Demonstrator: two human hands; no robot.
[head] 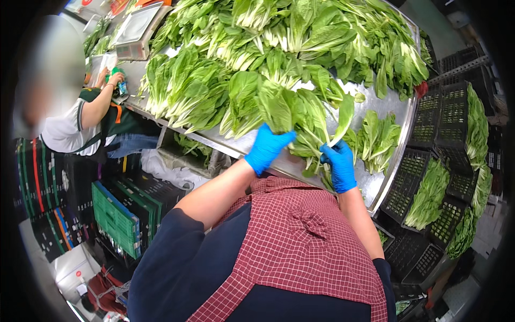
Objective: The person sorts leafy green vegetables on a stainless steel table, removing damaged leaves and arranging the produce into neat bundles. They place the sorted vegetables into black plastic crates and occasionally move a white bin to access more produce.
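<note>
Both hands wear blue gloves over a metal table [372, 186]. My left hand [268, 147] grips a bunch of leafy greens [277, 105], its broad leaves pointing away from me. In my right hand [339, 164] is a single leaf stalk [343, 118], pinched near its pale lower end with the green blade up. Loose leaves [310, 151] lie between and under the hands. A small group of greens [378, 139] rests right of my right hand. Bunches with white stems [185, 88] lie to the left, and a large heap [297, 28] covers the far side.
A weighing scale [139, 30] stands at the far left of the table. Beside it a co-worker [80, 108] handles something green. Black crates [406, 181], some with greens [428, 193], are stacked at right. At lower left are a green crate [114, 217] and more stacked crates.
</note>
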